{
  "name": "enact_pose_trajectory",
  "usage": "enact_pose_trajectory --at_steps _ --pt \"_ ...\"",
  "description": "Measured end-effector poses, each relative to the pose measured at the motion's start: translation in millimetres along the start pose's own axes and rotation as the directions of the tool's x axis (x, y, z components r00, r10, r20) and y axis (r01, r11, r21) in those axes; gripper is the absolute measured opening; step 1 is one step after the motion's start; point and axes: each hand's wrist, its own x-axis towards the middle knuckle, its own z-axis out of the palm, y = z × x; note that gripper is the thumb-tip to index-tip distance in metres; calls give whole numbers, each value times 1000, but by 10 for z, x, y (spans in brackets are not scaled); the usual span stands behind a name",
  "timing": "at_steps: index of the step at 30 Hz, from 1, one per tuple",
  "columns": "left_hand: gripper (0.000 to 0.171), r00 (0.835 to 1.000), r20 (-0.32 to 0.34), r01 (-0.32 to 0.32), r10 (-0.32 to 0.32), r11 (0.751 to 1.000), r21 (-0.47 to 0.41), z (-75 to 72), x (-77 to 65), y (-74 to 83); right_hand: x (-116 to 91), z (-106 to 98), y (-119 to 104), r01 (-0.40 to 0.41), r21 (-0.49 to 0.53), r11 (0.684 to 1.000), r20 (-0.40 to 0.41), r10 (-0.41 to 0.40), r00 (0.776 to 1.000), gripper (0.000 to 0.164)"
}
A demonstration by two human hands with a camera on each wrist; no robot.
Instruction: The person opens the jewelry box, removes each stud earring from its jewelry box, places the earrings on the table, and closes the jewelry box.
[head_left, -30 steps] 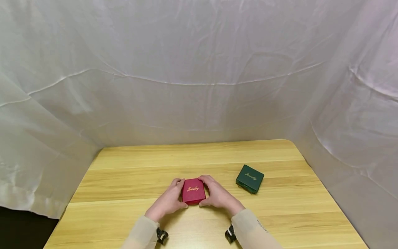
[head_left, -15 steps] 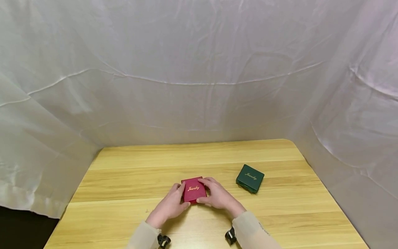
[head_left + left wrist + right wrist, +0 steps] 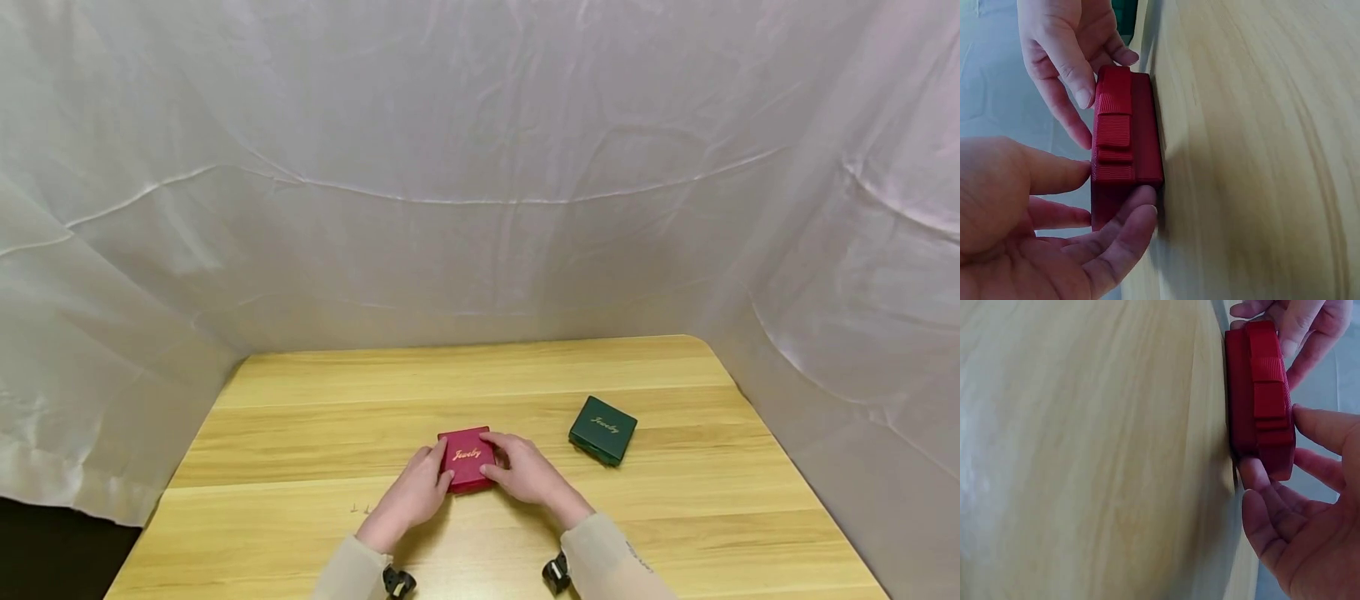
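A red jewelry box (image 3: 467,460), its lid lettered "Jewelry" in gold, sits closed on the table between both hands. Its near side carries a ribbed red ribbon bow (image 3: 1115,128). My left hand (image 3: 415,490) grips the box's left side, thumb and index finger at the lid edge, other fingers lower along the side. My right hand (image 3: 528,473) holds the opposite side, with thumb and index finger at the lid edge and other fingertips low near the base in the right wrist view. A green jewelry box (image 3: 603,430) with the same lettering lies to the right, beyond my right hand.
The light wood table (image 3: 315,433) is enclosed by pale hanging cloth (image 3: 480,250) at the back and both sides. Small dark marks (image 3: 360,509) show on the tabletop left of my left hand.
The red box has turned and shifted slightly. Both thumbs have moved from its near corners up onto the lid's side edges. The green box stays put.
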Motion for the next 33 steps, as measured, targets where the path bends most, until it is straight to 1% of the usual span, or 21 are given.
enact_pose_trajectory --at_steps 7,9,12,16,19,25,33 --pt "54 999 -21 -38 37 999 -27 -110 32 -99 35 60 -62 5 10 1000 -22 -4 1000 51" --pt "54 999 -30 -37 36 999 -34 -151 42 -142 52 83 -96 9 21 1000 -26 -9 1000 52" --pt "54 999 -31 -35 33 997 -72 -220 49 -209 80 119 -157 12 41 999 -29 -11 1000 52" --pt "54 1000 -23 -23 20 991 -131 -310 12 -316 120 207 -246 14 51 999 -30 -12 999 53" --pt "54 1000 -29 -15 10 987 -157 -375 -38 -408 153 302 -314 24 46 999 -37 -22 999 54" --pt "52 998 -60 -2 -8 988 -157 -492 -113 -573 234 463 -440 28 48 998 -37 -26 999 55" --pt "52 997 -76 19 -33 983 -181 -598 -155 -775 353 588 -590 38 62 997 -33 -36 999 56"
